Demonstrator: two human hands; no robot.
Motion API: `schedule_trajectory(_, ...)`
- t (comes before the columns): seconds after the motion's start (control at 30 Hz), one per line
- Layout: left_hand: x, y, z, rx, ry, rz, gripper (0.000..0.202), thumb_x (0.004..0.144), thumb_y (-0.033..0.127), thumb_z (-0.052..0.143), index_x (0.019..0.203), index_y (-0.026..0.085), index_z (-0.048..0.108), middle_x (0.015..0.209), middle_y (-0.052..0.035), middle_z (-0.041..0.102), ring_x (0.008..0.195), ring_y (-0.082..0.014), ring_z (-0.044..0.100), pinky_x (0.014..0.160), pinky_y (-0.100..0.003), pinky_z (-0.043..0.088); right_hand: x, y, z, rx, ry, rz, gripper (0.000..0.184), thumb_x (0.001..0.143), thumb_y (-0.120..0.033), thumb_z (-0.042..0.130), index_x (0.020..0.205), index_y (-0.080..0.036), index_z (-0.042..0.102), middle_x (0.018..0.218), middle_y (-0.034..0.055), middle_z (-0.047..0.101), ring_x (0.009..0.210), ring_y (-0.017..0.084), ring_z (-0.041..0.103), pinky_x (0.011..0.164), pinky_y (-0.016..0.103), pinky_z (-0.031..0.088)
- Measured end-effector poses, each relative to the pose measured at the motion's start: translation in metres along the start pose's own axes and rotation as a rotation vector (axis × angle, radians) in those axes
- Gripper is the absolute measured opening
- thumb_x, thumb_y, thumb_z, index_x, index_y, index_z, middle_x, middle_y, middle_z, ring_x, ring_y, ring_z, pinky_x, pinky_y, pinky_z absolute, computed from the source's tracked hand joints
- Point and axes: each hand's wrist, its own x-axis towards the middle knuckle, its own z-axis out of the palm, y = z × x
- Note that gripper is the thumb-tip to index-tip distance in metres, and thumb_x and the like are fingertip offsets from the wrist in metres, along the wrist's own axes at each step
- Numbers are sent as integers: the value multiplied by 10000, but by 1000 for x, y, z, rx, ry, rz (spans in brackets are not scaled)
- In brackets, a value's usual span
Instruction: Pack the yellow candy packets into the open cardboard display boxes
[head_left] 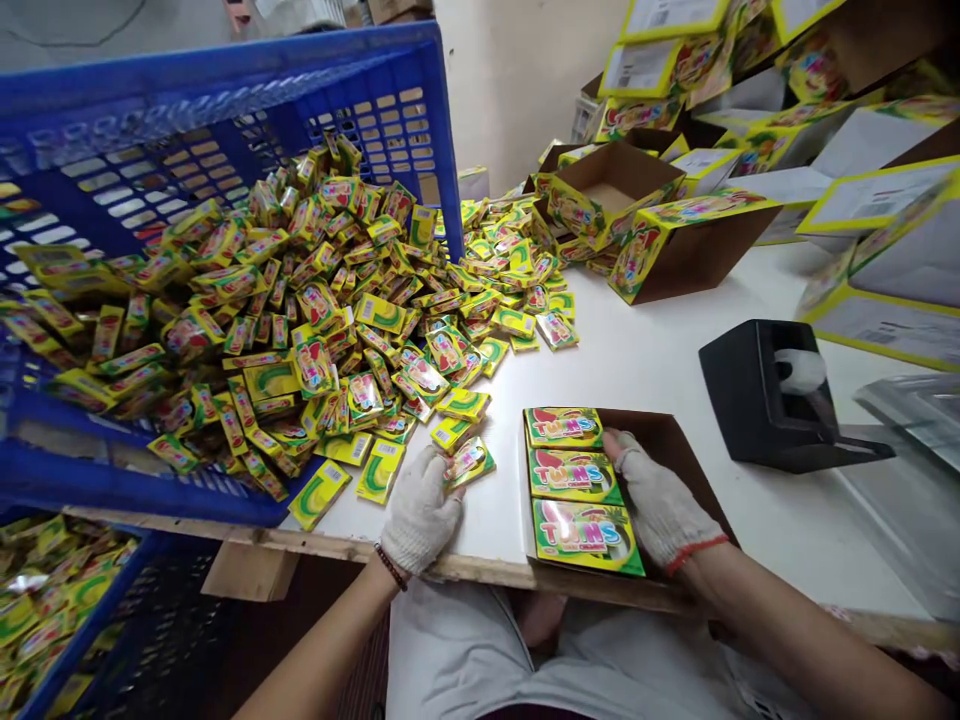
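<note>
My left hand point(420, 515), in a white knit glove with a bead bracelet at the wrist, is closed at the table's front edge, its fingertips on a small yellow-green crayon box point(472, 462). Other loose crayon boxes point(381, 470) lie around it. An open brown display carton point(670, 425) is at the right, with three stacks of crayon boxes point(576, 475) marked "TWINS" in its left side. My right hand point(664, 500), gloved too, reaches into the carton's right half. Its thumb touches the top of the stacks' right side; the other fingers are mostly hidden.
A tipped blue crate point(442, 130) spills a large heap of crayon boxes point(300, 290) onto the white table point(622, 350). Farther right stands a black tape dispenser point(772, 395). Empty display cartons point(690, 240) are piled behind it. Another blue crate point(97, 625) holds crayon boxes at lower left.
</note>
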Motion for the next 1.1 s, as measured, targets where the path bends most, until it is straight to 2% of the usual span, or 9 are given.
schedule_trajectory(0.17, 5, 8, -1, 143, -93, -128, 365, 796, 268, 665, 1145, 194, 585, 1099, -91, 636, 1063, -278, 592, 945, -437, 492, 8, 5, -17, -192, 72, -212, 606, 897, -588, 488, 1433, -316, 406, 1196, 112, 697, 1081, 316, 690, 875, 505, 594)
schedule_trajectory(0.3, 3, 0, -20, 73, 78, -35, 309, 819, 210, 636, 1126, 209, 604, 1116, -98, 645, 1056, -266, 607, 928, -423, 511, -8, -16, -20, -414, 154, -511, 495, 876, -535, 565, 1313, -305, 543, 1284, 88, 654, 1216, 312, 611, 1005, 496, 526)
schedule_trajectory(0.43, 6, 17, -58, 89, 328, 333, 461, 856, 148, 603, 1293, 277, 531, 1271, -102, 608, 1203, -266, 562, 1035, -456, 463, -36, -56, 10, -689, -138, -605, 388, 892, -506, 537, 1140, -237, 667, 1020, 78, 730, 932, 267, 688, 816, 411, 586)
schedule_trajectory(0.5, 12, 38, -71, 74, 352, 519, 531, 871, 104, 578, 1344, 323, 484, 1276, -86, 617, 1218, -252, 557, 1051, -460, 453, -42, -75, 26, -830, -299, -709, 361, 881, -416, 535, 1148, -224, 683, 1009, 73, 740, 908, 251, 683, 818, 393, 574)
schedule_trajectory(0.57, 18, 61, -76, -2, 346, 584, 605, 882, 101, 570, 1418, 334, 413, 1301, -93, 612, 1247, -249, 547, 1062, -458, 451, -43, -93, 30, -1004, -424, -785, 332, 863, -324, 520, 1119, -223, 704, 1022, 61, 748, 913, 235, 680, 837, 375, 555)
schedule_trajectory(0.7, 18, 93, -62, -212, 259, 445, 660, 910, 213, 594, 1504, 245, 309, 1405, -161, 541, 1337, -277, 490, 1084, -464, 446, -40, -124, -7, -1342, -438, -667, 305, 843, -291, 518, 1054, -244, 732, 906, 36, 761, 767, 212, 671, 666, 319, 524)
schedule_trajectory(0.83, 8, 112, -36, -206, -58, 669, 494, 927, 294, 553, 1404, 205, 460, 1368, -140, 598, 1284, -299, 533, 1132, -519, 389, -37, -134, -48, -1695, -420, -425, 228, 782, -207, 547, 854, -245, 760, 730, 33, 732, 601, 200, 634, 542, 309, 444)
schedule_trajectory(0.93, -1, 118, -23, -27, -243, 738, 446, 907, 298, 571, 1338, 188, 541, 1369, -110, 616, 1243, -319, 560, 1134, -558, 366, -26, -124, -43, -1909, -538, -205, 186, 771, -178, 580, 768, -205, 763, 695, 57, 725, 588, 201, 635, 552, 312, 423)
schedule_trajectory(1.1, -8, 113, -18, 86, -239, 726, 411, 925, 211, 527, 1334, 185, 555, 1330, -65, 652, 1233, -254, 572, 1129, -478, 385, 0, -96, -16, -2090, -772, -50, 240, 772, -178, 619, 926, -110, 790, 927, 164, 766, 809, 277, 700, 627, 340, 462)
